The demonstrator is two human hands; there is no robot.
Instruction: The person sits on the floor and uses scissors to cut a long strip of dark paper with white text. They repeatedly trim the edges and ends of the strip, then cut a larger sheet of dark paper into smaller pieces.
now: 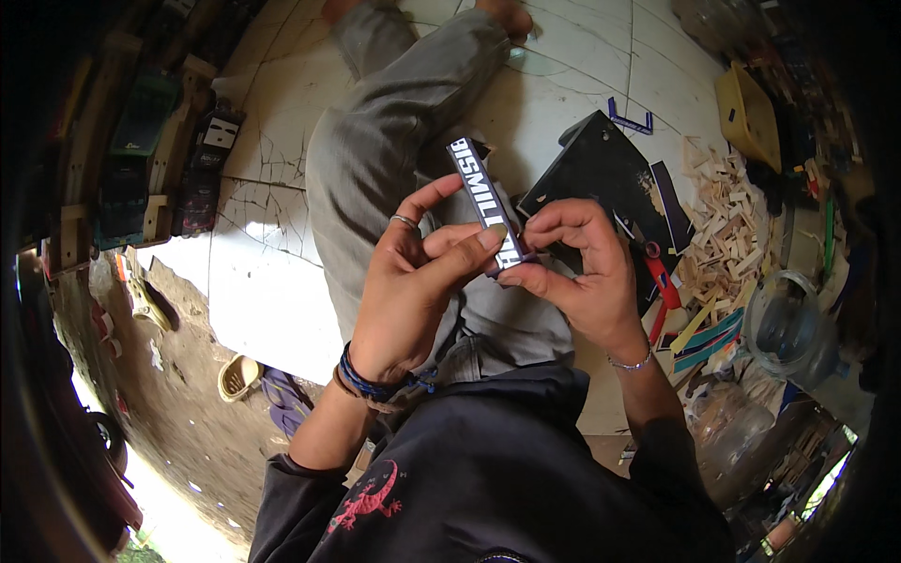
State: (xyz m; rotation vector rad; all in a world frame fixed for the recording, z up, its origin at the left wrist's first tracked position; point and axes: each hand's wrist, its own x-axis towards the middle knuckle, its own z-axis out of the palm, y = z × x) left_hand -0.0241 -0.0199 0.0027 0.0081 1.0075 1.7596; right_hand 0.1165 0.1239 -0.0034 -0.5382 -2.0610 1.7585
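A narrow dark bar [476, 183] with white block lettering along its face is held tilted above my lap. My left hand [408, 281] grips it, thumb pressed on the lettered face and fingers behind; the index finger reaches along its side. At the bar's near end, my right hand [593, 267] pinches the edge between thumb and fingers. The underside of the bar is hidden. Just right of my right hand, red-handled scissors [660, 272] lie by a black board [605, 169].
A pile of small wooden pieces [723, 230] spreads on the right, near a yellow container [748, 113] and a clear plastic tub [790, 324]. A purple bracket-shaped strip [631, 120] lies on the white tiles beyond the board. To the left are a clog [239, 376] and a wooden rack [174, 141].
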